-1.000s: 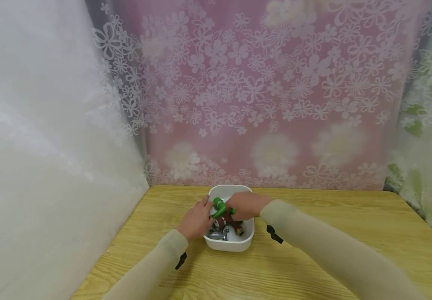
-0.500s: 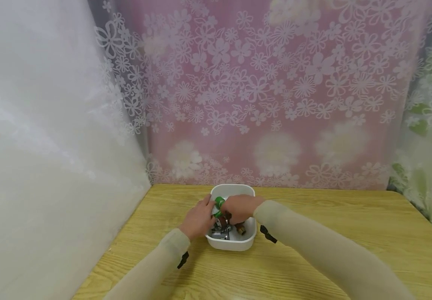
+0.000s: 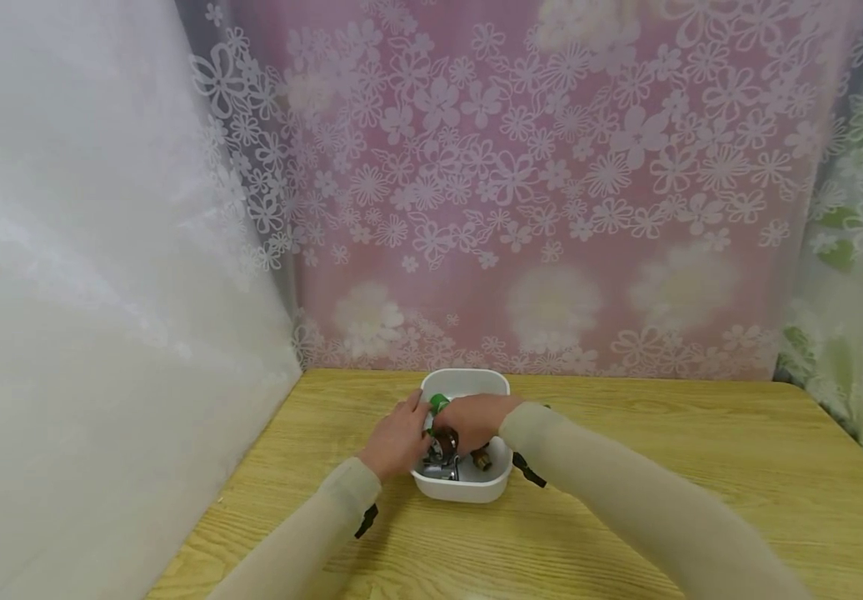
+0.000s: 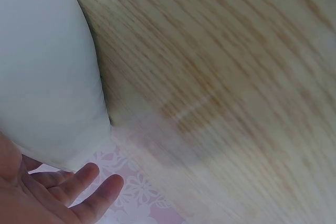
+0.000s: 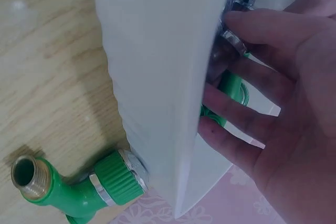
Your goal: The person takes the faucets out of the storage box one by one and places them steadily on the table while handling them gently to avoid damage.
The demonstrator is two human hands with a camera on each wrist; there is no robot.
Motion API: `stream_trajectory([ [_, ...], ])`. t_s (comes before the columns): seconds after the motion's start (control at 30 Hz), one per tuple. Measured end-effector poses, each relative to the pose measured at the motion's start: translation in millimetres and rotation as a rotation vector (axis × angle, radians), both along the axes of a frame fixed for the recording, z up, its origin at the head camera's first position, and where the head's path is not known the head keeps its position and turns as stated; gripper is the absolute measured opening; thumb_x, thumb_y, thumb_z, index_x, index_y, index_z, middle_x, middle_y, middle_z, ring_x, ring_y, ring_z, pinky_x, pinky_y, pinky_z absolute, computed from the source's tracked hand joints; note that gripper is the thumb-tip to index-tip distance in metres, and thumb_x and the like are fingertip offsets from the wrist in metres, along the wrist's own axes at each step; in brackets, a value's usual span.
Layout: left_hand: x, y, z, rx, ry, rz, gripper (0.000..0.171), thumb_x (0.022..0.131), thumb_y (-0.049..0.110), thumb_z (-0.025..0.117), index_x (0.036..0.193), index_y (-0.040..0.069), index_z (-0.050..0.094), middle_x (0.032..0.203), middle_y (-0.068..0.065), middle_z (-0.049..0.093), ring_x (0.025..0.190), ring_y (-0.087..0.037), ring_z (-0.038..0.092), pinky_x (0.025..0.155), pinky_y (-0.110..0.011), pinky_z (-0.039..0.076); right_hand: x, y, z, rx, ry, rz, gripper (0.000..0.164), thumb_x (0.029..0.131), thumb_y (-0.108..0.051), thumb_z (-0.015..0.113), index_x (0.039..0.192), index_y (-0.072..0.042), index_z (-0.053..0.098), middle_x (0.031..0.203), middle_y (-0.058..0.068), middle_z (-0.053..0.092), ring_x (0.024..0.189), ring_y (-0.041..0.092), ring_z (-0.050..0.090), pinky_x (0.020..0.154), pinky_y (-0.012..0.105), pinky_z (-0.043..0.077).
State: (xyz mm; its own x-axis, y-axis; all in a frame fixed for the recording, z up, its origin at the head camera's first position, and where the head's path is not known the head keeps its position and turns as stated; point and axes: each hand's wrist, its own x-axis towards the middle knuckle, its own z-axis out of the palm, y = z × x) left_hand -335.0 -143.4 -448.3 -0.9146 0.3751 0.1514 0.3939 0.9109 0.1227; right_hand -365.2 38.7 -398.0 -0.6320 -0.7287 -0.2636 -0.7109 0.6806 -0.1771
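Note:
A white basin (image 3: 461, 492) stands near the table's back edge. My left hand (image 3: 396, 437) holds its left wall, thumb over the rim and fingers along the outside; the left wrist view shows those fingers (image 4: 86, 177) past the wall. Inside the basin, my right hand (image 3: 472, 421) grips a brown fitting with a chrome ring (image 5: 223, 59), partly hidden by the fingers. A green fitting (image 3: 439, 403) lies beyond that hand. Chrome parts (image 3: 442, 472) and a brass-ended brown piece (image 3: 481, 459) lie on the basin's floor.
Outside the basin on its right, a green valve with a brass thread and ridged knob (image 5: 84, 195) lies on the wooden table (image 3: 626, 467). A pink flowered curtain (image 3: 536, 208) hangs behind the table, and a white sheet (image 3: 102, 292) hangs at the left.
My right hand has moved deeper and left in the basin, from the green fitting to the brown one, whose ringed end has tilted. The left hand keeps its place at the basin wall.

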Motion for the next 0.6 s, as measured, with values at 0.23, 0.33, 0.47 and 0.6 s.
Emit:
stream_trajectory([
  [0.23,2.1,-0.3,1.7,-0.003,-0.004,0.001,0.048,0.101,0.026,0.059,0.144,0.009,0.049,0.162,-0.018,0.030,0.140,-0.035,0.045,0.104,-0.051,0.049,-0.1,-0.8,-3.9,0.018,-0.008,-0.007,0.039,0.086,-0.017,0.078,0.120,-0.032,0.065,0.104,-0.015,0.068,0.087,0.001,0.060,0.083,0.028,0.052],
  [0.33,1.6,0.2,1.8,-0.001,-0.018,0.007,0.048,0.100,0.026,0.058,0.144,0.009,0.049,0.163,-0.018,0.029,0.141,-0.035,0.044,0.105,-0.051,0.049,1.5,-0.2,-5.1,0.024,-0.024,-0.031,0.044,0.087,-0.018,0.078,0.124,-0.034,0.061,0.108,-0.014,0.068,0.090,0.002,0.060,0.084,0.030,0.052],
  [0.47,0.7,1.6,2.2,0.003,-0.019,0.009,0.048,0.100,0.025,0.059,0.144,0.008,0.049,0.162,-0.018,0.030,0.141,-0.035,0.044,0.104,-0.052,0.049,3.4,-0.4,-4.9,0.024,-0.039,-0.051,0.039,0.088,-0.017,0.077,0.120,-0.033,0.061,0.105,-0.012,0.068,0.086,0.004,0.060,0.080,0.031,0.051],
  [0.6,0.2,1.6,1.9,-0.001,-0.016,0.018,0.048,0.100,0.025,0.059,0.145,0.009,0.049,0.163,-0.018,0.030,0.140,-0.034,0.045,0.105,-0.052,0.049,3.8,-1.7,-4.1,0.025,-0.034,-0.050,0.036,0.089,-0.018,0.076,0.119,-0.032,0.060,0.104,-0.011,0.068,0.085,0.005,0.060,0.080,0.031,0.051],
])
